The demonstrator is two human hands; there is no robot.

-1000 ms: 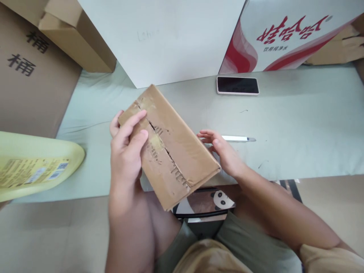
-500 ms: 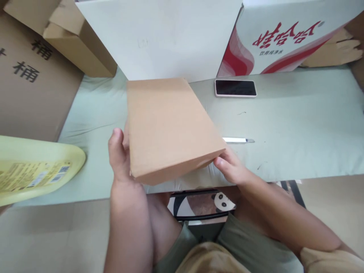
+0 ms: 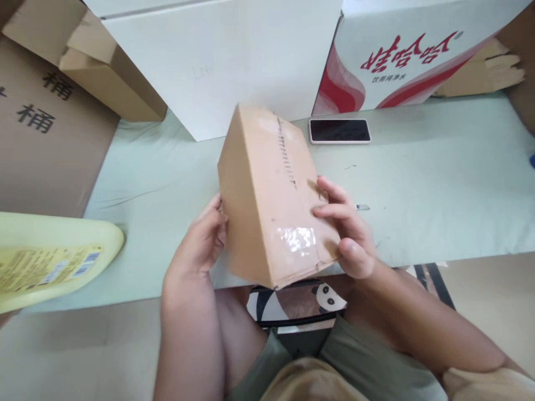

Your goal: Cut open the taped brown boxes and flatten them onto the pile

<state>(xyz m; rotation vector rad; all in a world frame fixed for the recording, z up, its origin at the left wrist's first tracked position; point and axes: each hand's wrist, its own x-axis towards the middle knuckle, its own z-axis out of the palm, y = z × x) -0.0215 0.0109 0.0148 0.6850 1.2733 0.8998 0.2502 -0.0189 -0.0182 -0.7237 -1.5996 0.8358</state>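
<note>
A brown cardboard box [image 3: 240, 206] is held tilted between my two hands above the covered table. Clear tape and a dark printed strip show on its face toward the right. My left hand [image 3: 203, 236] grips the box's left side, fingers curled in at its edge. On the other side, my right hand [image 3: 353, 236] has its thumb near the lower right corner and fingertips against the taped face. Just behind the right hand, the blade end of a craft knife [image 3: 363, 207] pokes out; its handle is hidden.
A phone [image 3: 340, 131] lies beyond the box. Behind stand a plain white carton [image 3: 234, 61] and a red-and-white carton [image 3: 387, 67]. Large brown cartons [image 3: 45, 156] are at left, with a yellow-green bottle [image 3: 62, 239] in front. A panda-print item [image 3: 296, 303] sits under the table edge.
The box has been turned over toward the right, so its taped, printed face now shows. My right hand has shifted up onto that face, and my left hand has moved right.
</note>
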